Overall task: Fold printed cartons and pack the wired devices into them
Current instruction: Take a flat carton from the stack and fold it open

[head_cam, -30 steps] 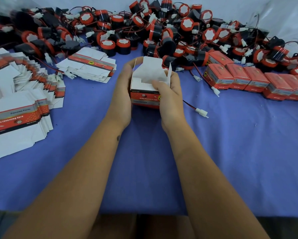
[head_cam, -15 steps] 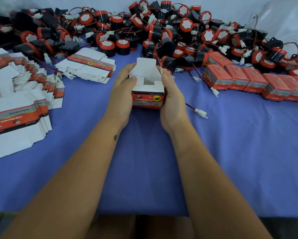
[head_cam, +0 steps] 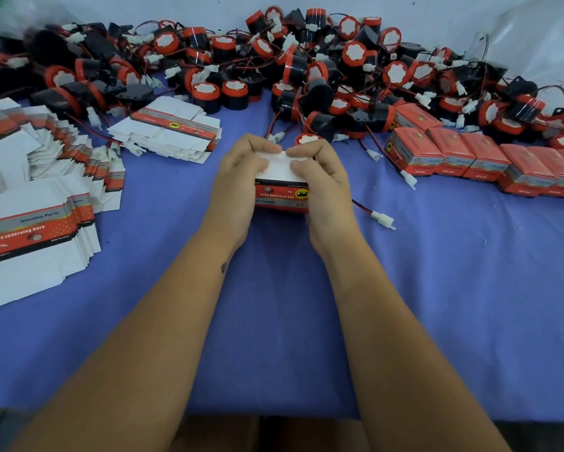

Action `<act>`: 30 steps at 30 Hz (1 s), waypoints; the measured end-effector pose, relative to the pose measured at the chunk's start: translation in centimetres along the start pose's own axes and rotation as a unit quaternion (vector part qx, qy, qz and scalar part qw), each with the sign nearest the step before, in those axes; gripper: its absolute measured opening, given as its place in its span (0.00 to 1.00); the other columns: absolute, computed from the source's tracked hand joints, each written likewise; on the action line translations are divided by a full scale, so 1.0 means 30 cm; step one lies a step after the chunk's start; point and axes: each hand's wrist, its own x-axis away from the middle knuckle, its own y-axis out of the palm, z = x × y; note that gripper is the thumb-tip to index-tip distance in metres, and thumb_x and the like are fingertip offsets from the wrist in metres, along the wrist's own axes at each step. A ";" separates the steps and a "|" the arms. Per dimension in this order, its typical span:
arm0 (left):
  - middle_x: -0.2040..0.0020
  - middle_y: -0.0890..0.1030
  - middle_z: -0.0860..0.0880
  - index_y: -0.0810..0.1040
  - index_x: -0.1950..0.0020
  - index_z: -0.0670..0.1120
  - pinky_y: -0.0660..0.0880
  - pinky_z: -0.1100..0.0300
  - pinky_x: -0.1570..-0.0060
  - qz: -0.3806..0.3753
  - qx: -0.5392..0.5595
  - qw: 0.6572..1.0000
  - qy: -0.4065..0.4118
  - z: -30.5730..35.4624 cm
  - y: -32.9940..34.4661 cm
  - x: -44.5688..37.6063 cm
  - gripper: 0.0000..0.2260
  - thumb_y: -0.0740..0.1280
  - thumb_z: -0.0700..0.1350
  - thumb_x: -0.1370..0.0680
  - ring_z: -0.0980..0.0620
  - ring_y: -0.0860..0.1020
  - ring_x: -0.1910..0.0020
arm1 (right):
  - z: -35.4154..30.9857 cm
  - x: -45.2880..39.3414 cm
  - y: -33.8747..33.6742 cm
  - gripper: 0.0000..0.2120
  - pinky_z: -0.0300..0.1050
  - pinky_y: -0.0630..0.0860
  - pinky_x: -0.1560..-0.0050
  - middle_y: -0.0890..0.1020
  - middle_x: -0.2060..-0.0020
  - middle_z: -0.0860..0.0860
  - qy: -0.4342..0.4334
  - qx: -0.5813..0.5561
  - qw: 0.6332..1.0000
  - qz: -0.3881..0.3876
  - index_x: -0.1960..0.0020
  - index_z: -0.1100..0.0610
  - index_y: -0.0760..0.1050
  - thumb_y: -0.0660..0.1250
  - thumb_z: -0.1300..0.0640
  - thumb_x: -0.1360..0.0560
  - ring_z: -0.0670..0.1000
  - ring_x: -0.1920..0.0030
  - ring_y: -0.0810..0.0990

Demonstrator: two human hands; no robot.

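Note:
A small red printed carton (head_cam: 281, 194) with a white flap sits on the blue cloth at table centre. My left hand (head_cam: 238, 184) grips its left side, fingers curled over the top flap. My right hand (head_cam: 323, 187) grips the right side, fingers curled down on the same flap. A red and black wire with a white plug (head_cam: 383, 220) lies on the cloth just right of the carton; its inner end is hidden. A heap of black and red wired devices (head_cam: 306, 70) fills the back of the table.
Flat unfolded cartons lie in a large stack (head_cam: 29, 203) at the left and a smaller stack (head_cam: 173, 132) behind it. A row of closed red cartons (head_cam: 483, 161) stands at the right. Blue cloth (head_cam: 470, 305) covers the table.
The white top flap stood up and open a second ago; both hands have pushed it down flat onto the carton, and the fingers now curl over it.

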 end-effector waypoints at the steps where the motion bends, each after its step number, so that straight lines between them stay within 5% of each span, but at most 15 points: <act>1: 0.50 0.81 0.52 0.80 0.57 0.54 0.77 0.62 0.65 0.010 -0.001 1.000 0.005 0.002 0.001 -0.002 0.13 0.59 0.40 0.28 0.58 0.81 0.58 | -0.004 0.000 -0.001 0.12 0.43 0.75 0.63 0.78 0.58 0.49 -0.008 0.022 1.000 0.005 0.55 0.52 0.75 0.60 0.69 0.25 0.51 0.57 0.76; 7: 0.51 0.81 0.54 0.79 0.52 0.53 0.78 0.62 0.60 0.029 -0.023 0.999 0.033 0.006 0.006 0.000 0.16 0.60 0.33 0.28 0.55 0.80 0.52 | -0.018 0.004 -0.005 0.16 0.38 0.76 0.60 0.80 0.52 0.50 -0.044 0.103 0.993 0.028 0.51 0.50 0.76 0.63 0.70 0.26 0.45 0.55 0.78; 10: 0.49 0.82 0.53 0.78 0.48 0.54 0.79 0.56 0.54 0.052 0.012 0.998 0.029 0.010 0.001 0.001 0.09 0.61 0.44 0.24 0.53 0.80 0.50 | -0.015 0.009 0.005 0.05 0.40 0.73 0.54 0.77 0.54 0.47 -0.059 0.148 0.985 0.069 0.55 0.47 0.76 0.62 0.54 0.24 0.45 0.53 0.76; 13: 0.46 0.79 0.54 0.74 0.42 0.57 0.78 0.58 0.52 0.049 -0.013 0.997 0.059 0.009 -0.002 0.006 0.10 0.57 0.52 0.20 0.56 0.79 0.49 | -0.004 0.011 0.001 0.10 0.47 0.73 0.50 0.75 0.55 0.45 -0.066 0.269 0.959 0.065 0.57 0.45 0.76 0.58 0.44 0.26 0.48 0.50 0.74; 15: 0.40 0.76 0.54 0.71 0.38 0.60 0.76 0.53 0.41 0.039 -0.048 0.996 0.059 0.004 0.000 0.003 0.12 0.55 0.55 0.20 0.55 0.76 0.41 | -0.010 0.014 -0.003 0.07 0.53 0.76 0.50 0.78 0.54 0.47 -0.043 0.214 0.975 0.042 0.55 0.45 0.77 0.60 0.47 0.27 0.49 0.52 0.76; 18: 0.30 0.67 0.53 0.67 0.30 0.60 0.63 0.46 0.27 0.104 -0.155 0.982 0.015 0.003 -0.005 -0.025 0.19 0.59 0.57 0.21 0.50 0.64 0.28 | -0.027 0.007 -0.020 0.09 0.42 0.74 0.59 0.78 0.61 0.39 -0.065 0.188 0.979 0.044 0.52 0.46 0.78 0.64 0.59 0.27 0.44 0.61 0.74; 21: 0.27 0.65 0.46 0.64 0.24 0.49 0.65 0.47 0.30 0.098 -0.174 0.979 -0.046 0.006 -0.015 -0.030 0.35 0.60 0.65 0.26 0.46 0.64 0.27 | -0.026 0.003 -0.029 0.12 0.33 0.73 0.61 0.79 0.58 0.38 -0.109 0.224 0.968 0.039 0.50 0.51 0.77 0.65 0.67 0.26 0.42 0.63 0.76; 25: 0.29 0.72 0.43 0.65 0.23 0.47 0.70 0.42 0.31 0.076 -0.082 0.989 -0.097 0.018 -0.042 -0.033 0.51 0.59 0.75 0.39 0.46 0.73 0.32 | -0.006 -0.001 -0.033 0.12 0.41 0.78 0.48 0.80 0.47 0.51 -0.156 0.288 0.945 0.012 0.50 0.55 0.76 0.67 0.70 0.27 0.48 0.49 0.81; 27: 0.32 0.76 0.45 0.64 0.23 0.48 0.73 0.46 0.34 0.072 -0.028 0.991 -0.114 0.014 -0.060 -0.042 0.49 0.65 0.72 0.37 0.48 0.78 0.35 | 0.003 -0.005 -0.033 0.12 0.45 0.77 0.41 0.79 0.44 0.52 -0.191 0.315 0.929 -0.016 0.50 0.59 0.77 0.66 0.73 0.29 0.51 0.43 0.79; 30: 0.36 0.78 0.48 0.55 0.20 0.51 0.78 0.59 0.44 0.108 -0.075 0.988 -0.078 -0.023 -0.068 -0.049 0.45 0.77 0.52 0.30 0.53 0.79 0.39 | 0.011 -0.005 -0.032 0.15 0.40 0.75 0.41 0.77 0.43 0.49 -0.181 0.299 0.937 -0.005 0.46 0.57 0.75 0.65 0.71 0.29 0.47 0.42 0.77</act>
